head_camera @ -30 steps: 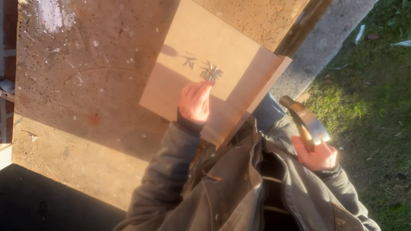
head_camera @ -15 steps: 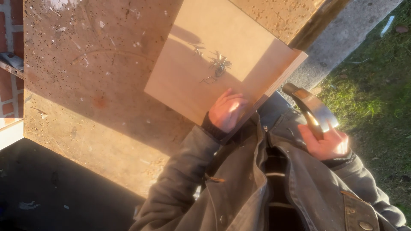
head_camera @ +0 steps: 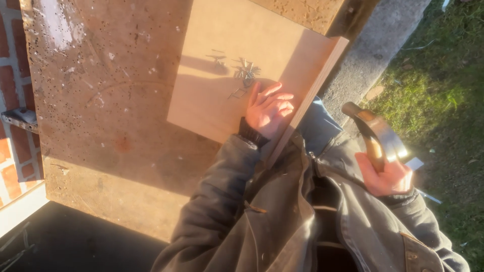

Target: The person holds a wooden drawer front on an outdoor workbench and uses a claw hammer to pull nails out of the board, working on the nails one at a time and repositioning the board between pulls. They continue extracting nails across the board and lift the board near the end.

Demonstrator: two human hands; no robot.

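Outdoors: pitted workbench (head_camera: 101, 100) by brick wall (head_camera: 10, 90), grass (head_camera: 433, 100) right. Left hand (head_camera: 269, 108) flat on wood board (head_camera: 227, 100), fingers spread, just beside nails (head_camera: 245, 70). Right hand (head_camera: 385, 176) clamped on hammer (head_camera: 375, 133), off the bench.

place: outdoor yard work spot
bench: pitted worktable (head_camera: 101, 100)
beside bench: brick wall (head_camera: 7, 85), concrete strip (head_camera: 373, 45), grass (head_camera: 443, 100)

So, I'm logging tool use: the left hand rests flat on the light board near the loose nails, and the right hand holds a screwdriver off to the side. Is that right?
Not quite. The right hand holds a hammer, not a screwdriver; the head view shows its curved metal head. The rest stands: the left hand rests flat on the light board near the loose nails.
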